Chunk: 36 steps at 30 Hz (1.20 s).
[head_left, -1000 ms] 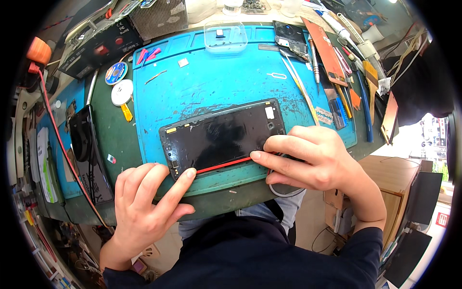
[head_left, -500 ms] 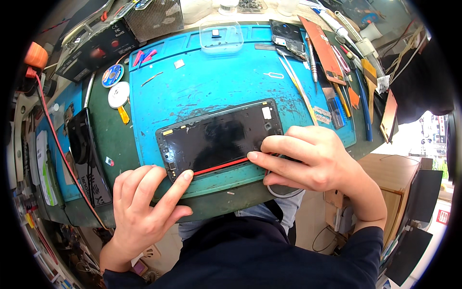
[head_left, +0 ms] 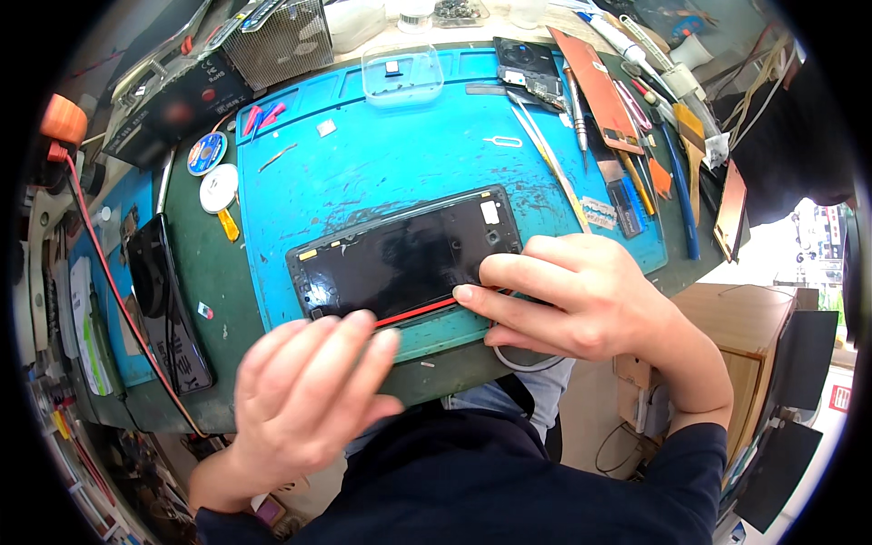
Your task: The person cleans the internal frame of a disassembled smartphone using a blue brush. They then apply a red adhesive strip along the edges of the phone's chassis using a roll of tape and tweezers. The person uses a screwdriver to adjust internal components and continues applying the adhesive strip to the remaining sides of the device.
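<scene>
An opened phone screen assembly [head_left: 381,263] lies dark side up on the blue work mat [head_left: 363,163], tilted slightly, its right end farther away. Along its near edge runs a thin strip of red tape [head_left: 413,314]. My right hand [head_left: 572,300] is at the near right corner, a fingertip pressing the tape's right end and the other fingers bent together; its continuation beneath them is hidden. A pale ring [head_left: 531,365] shows partly below this hand. My left hand [head_left: 313,391], blurred, has its fingers stretched loosely over the near left edge and hides the tape's left end.
Left of the mat lie a dark phone [head_left: 168,300], a white spool [head_left: 218,188] and a blue-labelled spool [head_left: 207,153]. A clear plastic box [head_left: 402,77] stands at the back. Tweezers [head_left: 549,163], a razor blade [head_left: 599,213], a brush [head_left: 690,145] and a copper-coloured plate [head_left: 595,86] lie to the right.
My left index fingertip has come away from the tape's left end, and that hand has shifted right. My right hand keeps its place on the tape. The whole view has shifted slightly.
</scene>
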Available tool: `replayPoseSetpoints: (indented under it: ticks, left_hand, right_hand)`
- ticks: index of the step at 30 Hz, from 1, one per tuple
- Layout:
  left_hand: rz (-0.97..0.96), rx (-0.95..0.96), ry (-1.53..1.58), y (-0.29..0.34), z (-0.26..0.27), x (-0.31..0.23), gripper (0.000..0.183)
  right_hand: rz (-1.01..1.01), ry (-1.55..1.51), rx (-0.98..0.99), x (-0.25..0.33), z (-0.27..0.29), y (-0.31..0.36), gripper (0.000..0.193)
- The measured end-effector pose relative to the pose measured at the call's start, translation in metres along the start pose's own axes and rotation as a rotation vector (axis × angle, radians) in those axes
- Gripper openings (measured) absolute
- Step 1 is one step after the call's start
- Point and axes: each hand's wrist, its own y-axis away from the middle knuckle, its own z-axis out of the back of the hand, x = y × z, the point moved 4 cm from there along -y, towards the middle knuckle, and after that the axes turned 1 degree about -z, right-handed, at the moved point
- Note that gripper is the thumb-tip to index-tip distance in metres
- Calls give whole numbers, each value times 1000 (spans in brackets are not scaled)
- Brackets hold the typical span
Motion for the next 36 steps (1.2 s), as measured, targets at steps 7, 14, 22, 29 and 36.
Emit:
replayPoseSetpoints:
  ticks: [7,14,22,29,36]
  left_hand:
    - [24,87,11,-29,-25,-17,65]
    - [-2,127,-43,-31,-27,-20,71]
    - [-29,102,-56,-39,-29,-19,65]
    - [-52,110,-72,-44,-26,-18,62]
    - [-69,136,-74,-49,-27,-18,60]
  right_hand:
    - [-132,-154,-54,-19,12,14,37]
    - [-17,28,-39,-23,23,34,44]
    - [-69,-53,-109,-28,18,38,48]
    - [61,33,-44,-27,24,37,43]
    - [57,57,1,-28,22,39,44]
